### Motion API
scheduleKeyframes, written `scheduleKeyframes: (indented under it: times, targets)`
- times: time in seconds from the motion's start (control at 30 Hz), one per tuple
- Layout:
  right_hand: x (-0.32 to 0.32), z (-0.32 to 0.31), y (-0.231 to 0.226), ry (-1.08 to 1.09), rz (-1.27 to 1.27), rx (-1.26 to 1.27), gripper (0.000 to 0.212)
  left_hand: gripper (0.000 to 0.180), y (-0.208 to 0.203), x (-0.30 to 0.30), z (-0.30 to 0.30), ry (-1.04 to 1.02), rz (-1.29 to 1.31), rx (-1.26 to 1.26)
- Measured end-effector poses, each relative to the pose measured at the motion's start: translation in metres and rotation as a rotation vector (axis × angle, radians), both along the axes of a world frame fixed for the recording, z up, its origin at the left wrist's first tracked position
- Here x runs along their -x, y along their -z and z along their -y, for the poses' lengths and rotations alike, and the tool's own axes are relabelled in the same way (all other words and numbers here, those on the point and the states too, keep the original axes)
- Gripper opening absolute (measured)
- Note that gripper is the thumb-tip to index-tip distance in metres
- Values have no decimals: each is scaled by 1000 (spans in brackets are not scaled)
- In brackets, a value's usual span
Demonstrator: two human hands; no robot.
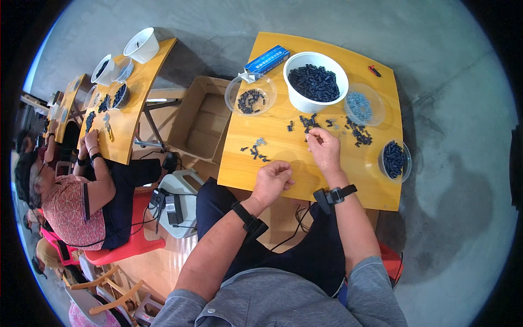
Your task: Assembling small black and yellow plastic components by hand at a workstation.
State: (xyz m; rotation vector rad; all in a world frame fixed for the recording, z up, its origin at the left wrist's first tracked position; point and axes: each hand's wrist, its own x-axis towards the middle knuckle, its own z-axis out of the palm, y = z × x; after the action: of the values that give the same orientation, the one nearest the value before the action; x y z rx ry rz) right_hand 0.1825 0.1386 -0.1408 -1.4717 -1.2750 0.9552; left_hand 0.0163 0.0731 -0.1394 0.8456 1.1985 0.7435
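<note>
My left hand is above the front edge of the yellow wooden table. Its fingers are curled with the tips together, and whatever they hold is too small to make out. Farther in, my right hand pinches with thumb and forefinger beside a scatter of small black plastic parts; any piece in the pinch cannot be made out. More loose black parts lie to the right. Beyond my left hand are a few black pieces and small silvery pieces. Black straps circle both wrists.
A white bucket of black parts stands at the back, between a clear bowl and a clear dish of blue-grey pieces. Another tub, a blue box and a red-black tool are around. Left: cardboard box, seated person.
</note>
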Motion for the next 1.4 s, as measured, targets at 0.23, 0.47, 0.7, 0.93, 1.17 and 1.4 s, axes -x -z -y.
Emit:
scheduleKeyframes:
  times: [0.23,0.47,0.7,0.93,1.17,1.4]
  targets:
    - [0,12,8,71,-73,-52,9,24,-1,-2,1,-76,53,-19]
    - [2,27,-7,116,-234,85,8,26,-5,-9,5,-133,60,-53]
    - [11,72,-16,117,-444,193,6,20,5,-7,-4,-80,15,-78]
    - [2,90,-17,143,-466,231,7,16,-11,-11,-28,97,-311,-191]
    - [3,91,-24,154,-635,274,8,18,-9,-10,-29,208,-344,-324]
    - [6,90,-32,107,-867,390,8,23,-32,-22,11,-35,193,-29]
